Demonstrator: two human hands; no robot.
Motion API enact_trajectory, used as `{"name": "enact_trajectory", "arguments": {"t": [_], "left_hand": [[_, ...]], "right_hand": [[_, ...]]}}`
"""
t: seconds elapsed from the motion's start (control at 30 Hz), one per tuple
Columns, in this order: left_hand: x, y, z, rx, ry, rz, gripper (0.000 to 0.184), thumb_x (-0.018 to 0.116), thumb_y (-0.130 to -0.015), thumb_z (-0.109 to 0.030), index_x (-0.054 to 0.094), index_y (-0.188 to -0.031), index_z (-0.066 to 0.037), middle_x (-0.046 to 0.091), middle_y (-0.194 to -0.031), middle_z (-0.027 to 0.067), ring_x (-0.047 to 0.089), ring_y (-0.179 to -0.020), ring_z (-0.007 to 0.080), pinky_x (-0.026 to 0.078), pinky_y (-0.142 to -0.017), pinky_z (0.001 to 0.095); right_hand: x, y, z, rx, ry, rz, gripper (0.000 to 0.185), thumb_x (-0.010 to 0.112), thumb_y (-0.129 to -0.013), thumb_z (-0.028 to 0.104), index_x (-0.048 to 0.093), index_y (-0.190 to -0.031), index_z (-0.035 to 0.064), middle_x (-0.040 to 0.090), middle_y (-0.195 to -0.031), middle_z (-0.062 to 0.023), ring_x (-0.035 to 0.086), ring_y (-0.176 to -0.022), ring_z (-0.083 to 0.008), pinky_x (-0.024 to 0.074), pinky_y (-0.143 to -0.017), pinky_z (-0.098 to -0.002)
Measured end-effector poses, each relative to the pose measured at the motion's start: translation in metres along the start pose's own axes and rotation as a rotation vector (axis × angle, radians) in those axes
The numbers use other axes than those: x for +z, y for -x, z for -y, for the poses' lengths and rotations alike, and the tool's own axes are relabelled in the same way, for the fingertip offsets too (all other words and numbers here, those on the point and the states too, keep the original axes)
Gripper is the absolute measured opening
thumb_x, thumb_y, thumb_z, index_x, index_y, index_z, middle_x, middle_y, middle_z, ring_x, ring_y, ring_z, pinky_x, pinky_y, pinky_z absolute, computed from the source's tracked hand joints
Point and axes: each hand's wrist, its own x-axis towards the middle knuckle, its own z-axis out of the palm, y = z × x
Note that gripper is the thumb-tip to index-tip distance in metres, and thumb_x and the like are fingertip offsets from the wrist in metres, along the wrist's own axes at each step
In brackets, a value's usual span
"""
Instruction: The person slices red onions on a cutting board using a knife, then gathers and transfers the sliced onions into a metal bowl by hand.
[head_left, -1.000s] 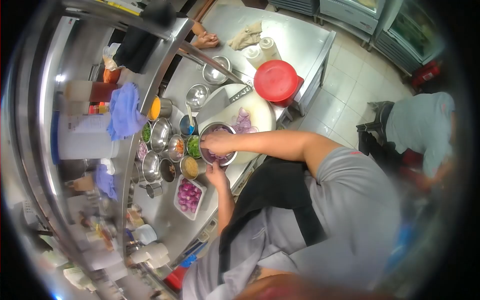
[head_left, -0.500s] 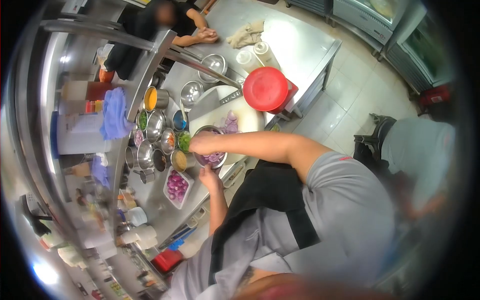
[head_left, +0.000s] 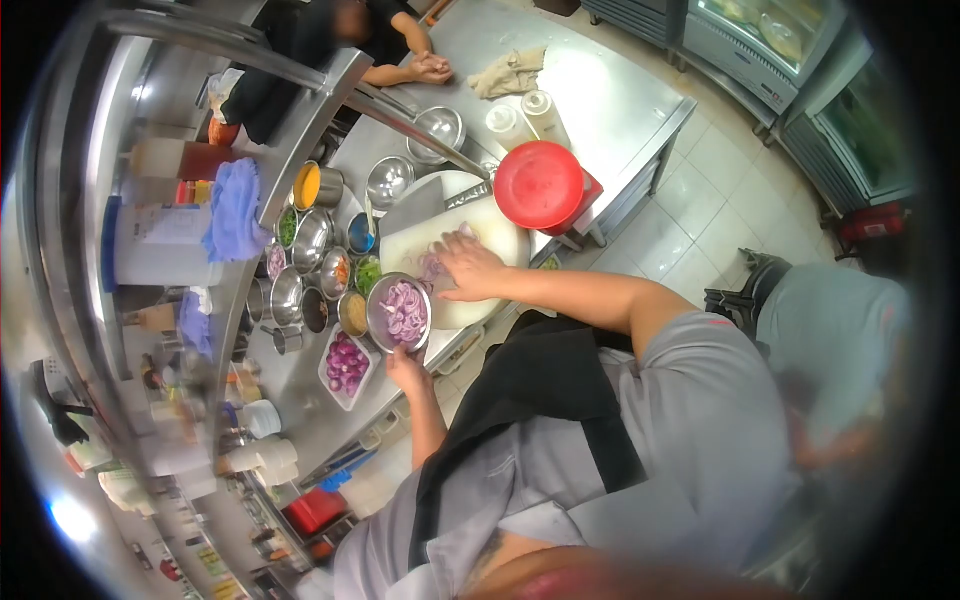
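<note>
My left hand (head_left: pixel 404 368) grips the near rim of a steel bowl (head_left: pixel 372 312) that holds sliced purple onion (head_left: pixel 404 312). The bowl is tilted beside the white cutting board (head_left: pixel 490 232). On the board my right hand (head_left: pixel 468 264) lies palm down with fingers spread, over some loose onion slices (head_left: pixel 432 266). A wide cleaver (head_left: pixel 418 205) rests at the board's far side, its handle toward the red round lid (head_left: pixel 538 184). Peeled purple onions (head_left: pixel 346 362) fill a white tray left of the bowl.
Steel containers (head_left: pixel 286 296) with chopped ingredients stand left of the board. Two squeeze bottles (head_left: pixel 541 112) and a beige cloth (head_left: pixel 508 73) lie beyond the red lid. Another person's hands (head_left: pixel 430 68) rest at the table's far edge. A second person (head_left: pixel 835 340) is at the right.
My right hand has left the bowl and come down onto the board's onion slices. The bowl, still in my left hand, has moved slightly toward the onion tray.
</note>
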Motion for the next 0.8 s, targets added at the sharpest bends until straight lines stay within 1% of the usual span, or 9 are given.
{"name": "enact_trajectory", "arguments": {"t": [0.03, 0.13, 0.27, 0.47, 0.57, 0.63, 0.67, 0.73, 0.8], "left_hand": [[-0.01, -0.005, 0.005, 0.016, -0.024, -0.024, 0.017, 0.063, -0.092, -0.006, 0.061, -0.106, 0.004, 0.069, -0.097, 0.0152, 0.073, -0.082, 0.0287, 0.066, -0.078, 0.0475], [-0.023, -0.01, 0.009, 0.029, -0.033, -0.029, 0.017, 0.061, -0.094, -0.005, 0.059, -0.105, 0.007, 0.069, -0.102, 0.0192, 0.074, -0.086, 0.0341, 0.068, -0.079, 0.0511], [-0.024, -0.007, 0.009, 0.057, 0.058, -0.035, 0.016, 0.06, -0.094, -0.004, 0.057, -0.103, 0.01, 0.068, -0.105, 0.0224, 0.075, -0.089, 0.0387, 0.069, -0.08, 0.055], [-0.013, 0.013, -0.006, -0.003, 0.075, -0.066, 0.014, 0.058, -0.097, -0.002, 0.058, -0.106, 0.007, 0.067, -0.104, 0.018, 0.072, -0.095, 0.0346, 0.066, -0.088, 0.0548], [-0.027, 0.005, 0.005, 0.027, 0.02, -0.051, 0.013, 0.058, -0.096, -0.003, 0.058, -0.105, 0.007, 0.067, -0.104, 0.0175, 0.073, -0.096, 0.034, 0.066, -0.085, 0.0536], [-0.024, 0.008, 0.002, 0.024, 0.019, -0.057, 0.015, 0.059, -0.096, -0.004, 0.058, -0.107, 0.007, 0.067, -0.104, 0.0178, 0.073, -0.095, 0.0333, 0.066, -0.084, 0.0529], [-0.023, 0.01, 0.001, 0.018, 0.017, -0.063, 0.016, 0.059, -0.096, -0.004, 0.059, -0.108, 0.007, 0.068, -0.105, 0.018, 0.073, -0.095, 0.0325, 0.066, -0.083, 0.0522], [-0.015, 0.016, -0.003, 0.012, 0.032, -0.074, 0.019, 0.06, -0.096, -0.005, 0.059, -0.11, 0.008, 0.069, -0.107, 0.0184, 0.073, -0.093, 0.0318, 0.066, -0.083, 0.0519], [-0.013, 0.017, -0.002, 0.001, 0.048, -0.089, 0.021, 0.06, -0.095, -0.005, 0.059, -0.111, 0.008, 0.069, -0.108, 0.0187, 0.073, -0.092, 0.0312, 0.066, -0.082, 0.0516]], "right_hand": [[-0.003, 0.005, -0.006, 0.073, 0.154, 0.132, 0.106, 0.08, -0.085, 0.059, 0.039, -0.157, -0.0068, 0.036, -0.161, -0.0375, 0.032, -0.155, -0.0517, 0.0276, -0.128, -0.0557], [0.008, 0.003, -0.026, 0.029, 0.16, 0.142, 0.123, 0.084, -0.077, 0.065, 0.033, -0.16, -0.0089, 0.028, -0.165, -0.0407, 0.023, -0.157, -0.0557, 0.0225, -0.13, -0.0574], [0.016, -0.004, -0.029, 0.014, 0.242, 0.148, 0.128, 0.086, -0.073, 0.067, 0.033, -0.16, -0.0103, 0.028, -0.165, -0.04, 0.022, -0.158, -0.0549, 0.022, -0.13, -0.0567], [0.045, -0.028, -0.026, -0.008, 0.1, 0.161, 0.13, 0.089, -0.067, 0.067, 0.035, -0.16, -0.0066, 0.031, -0.166, -0.0337, 0.029, -0.156, -0.0496, 0.027, -0.128, -0.057], [0.049, -0.039, -0.021, -0.075, 0.025, 0.201, 0.121, 0.089, -0.068, 0.064, 0.042, -0.159, 0.0012, 0.04, -0.162, -0.0273, 0.038, -0.151, -0.0449, 0.0317, -0.125, -0.0559], [0.054, -0.044, -0.021, -0.189, 0.134, 0.146, 0.094, 0.088, -0.073, 0.059, 0.06, -0.148, 0.0095, 0.054, -0.151, -0.019, 0.046, -0.143, -0.0391, 0.0388, -0.118, -0.0517], [0.056, -0.045, -0.021, -0.188, 0.135, 0.144, 0.094, 0.088, -0.073, 0.059, 0.06, -0.148, 0.0095, 0.054, -0.151, -0.019, 0.046, -0.143, -0.0391, 0.0388, -0.118, -0.0517], [0.062, -0.05, -0.025, -0.228, 0.115, 0.214, 0.061, 0.084, -0.081, 0.052, 0.074, -0.127, 0.0131, 0.064, -0.135, -0.0122, 0.051, -0.135, -0.0358, 0.0416, -0.111, -0.0479], [0.065, -0.049, -0.027, -0.234, 0.126, 0.201, 0.048, 0.081, -0.085, 0.046, 0.076, -0.121, 0.0152, 0.065, -0.131, -0.0092, 0.053, -0.131, -0.034, 0.0422, -0.109, -0.0475]]}}
